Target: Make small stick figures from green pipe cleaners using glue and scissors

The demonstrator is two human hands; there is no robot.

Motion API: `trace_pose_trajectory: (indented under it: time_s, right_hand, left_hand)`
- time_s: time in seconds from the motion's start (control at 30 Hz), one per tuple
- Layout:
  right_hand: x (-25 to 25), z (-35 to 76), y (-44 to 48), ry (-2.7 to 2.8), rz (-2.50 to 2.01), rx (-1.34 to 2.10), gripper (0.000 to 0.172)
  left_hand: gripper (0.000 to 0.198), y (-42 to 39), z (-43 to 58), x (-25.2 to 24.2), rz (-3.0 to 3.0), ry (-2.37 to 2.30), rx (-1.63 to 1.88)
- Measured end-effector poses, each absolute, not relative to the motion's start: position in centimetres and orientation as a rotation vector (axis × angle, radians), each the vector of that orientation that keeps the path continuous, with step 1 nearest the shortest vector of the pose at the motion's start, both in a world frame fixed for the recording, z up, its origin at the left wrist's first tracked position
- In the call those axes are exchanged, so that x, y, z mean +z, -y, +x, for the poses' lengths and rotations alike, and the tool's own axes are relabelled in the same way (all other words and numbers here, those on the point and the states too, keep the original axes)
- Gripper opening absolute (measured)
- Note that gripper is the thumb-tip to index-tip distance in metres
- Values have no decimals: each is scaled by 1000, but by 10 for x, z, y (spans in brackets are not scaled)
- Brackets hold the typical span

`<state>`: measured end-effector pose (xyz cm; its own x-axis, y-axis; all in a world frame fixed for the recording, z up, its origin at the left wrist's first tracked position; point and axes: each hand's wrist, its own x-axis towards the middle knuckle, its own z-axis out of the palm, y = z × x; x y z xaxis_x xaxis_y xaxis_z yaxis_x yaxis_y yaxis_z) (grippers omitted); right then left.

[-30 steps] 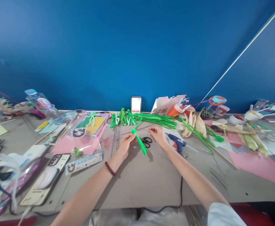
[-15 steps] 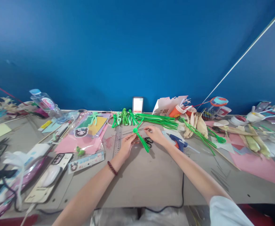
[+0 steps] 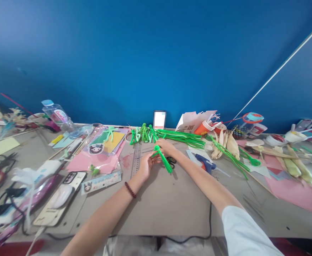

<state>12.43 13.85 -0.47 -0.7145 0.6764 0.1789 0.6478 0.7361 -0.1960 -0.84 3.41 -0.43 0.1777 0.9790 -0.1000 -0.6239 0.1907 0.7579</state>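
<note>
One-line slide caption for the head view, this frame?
Left hand holds a green pipe-cleaner figure, right hand at its top, over a craft table beside scissors.

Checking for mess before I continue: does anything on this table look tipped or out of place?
Yes: the water bottle at the back left leans over, and the orange paper cups lie tipped on their side.

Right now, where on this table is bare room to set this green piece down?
Bare grey mat between your forearms, nearer than the ruler and scissors. Crowded: paper packs and phone left, glue gun and husks right, green stems behind.
</note>
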Motion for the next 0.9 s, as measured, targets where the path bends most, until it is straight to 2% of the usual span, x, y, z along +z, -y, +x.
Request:
trace_pose_trajectory:
  time_s: [0.13, 0.37, 0.53, 0.7, 0.9]
  right_hand:
    - [0, 126, -137, 2704, -1037, 94, 11]
    - [28, 132, -127, 2677, -927, -463, 18]
    - [47, 137, -119, 2606, -1050, -547, 24]
    - [62, 150, -105, 2380, -1298, -446, 31]
    - [79, 168, -81, 2096, -1292, 125, 25]
  left_hand:
    - [29, -34, -6, -6, 739, -756, 1269]
    - [30, -32, -2, -6, 792, -868, 1289]
    - [26, -29, -4, -1, 831, -859, 1270]
    - [23, -27, -4, 4, 881, -859, 1310]
    - [22, -25, -4, 5, 1083, -910, 1358]
